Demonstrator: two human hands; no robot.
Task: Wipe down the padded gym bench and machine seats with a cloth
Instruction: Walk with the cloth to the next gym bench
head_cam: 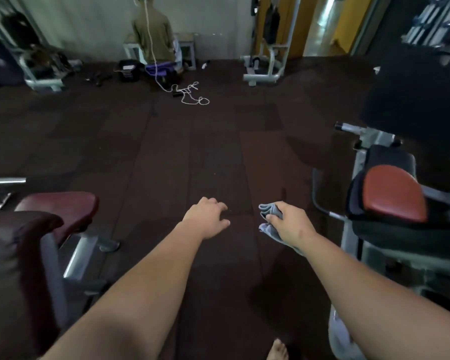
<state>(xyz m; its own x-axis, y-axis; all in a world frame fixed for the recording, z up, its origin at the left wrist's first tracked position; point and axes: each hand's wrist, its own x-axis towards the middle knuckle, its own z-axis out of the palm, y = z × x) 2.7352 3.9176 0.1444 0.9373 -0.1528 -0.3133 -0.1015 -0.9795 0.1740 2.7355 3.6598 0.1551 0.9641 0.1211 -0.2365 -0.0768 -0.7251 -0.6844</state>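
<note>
Dark rubber floor (166, 152) across gym room; white cord (190, 94) tangled near person (153, 35) by far wall. Maroon padded seat (60, 209) left, orange-red machine pad (392, 193) right. Grey cloth (269, 216) bunched in right hand (291, 224), fingers clamped round it, folded end pointing away, long axis along forearm. Left hand (208, 219) loose, holding nothing.

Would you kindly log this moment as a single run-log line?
right hand: grips grey cloth | left hand: empty, loosely curled | both over floor, between maroon seat and orange seat | no pad touched
</note>
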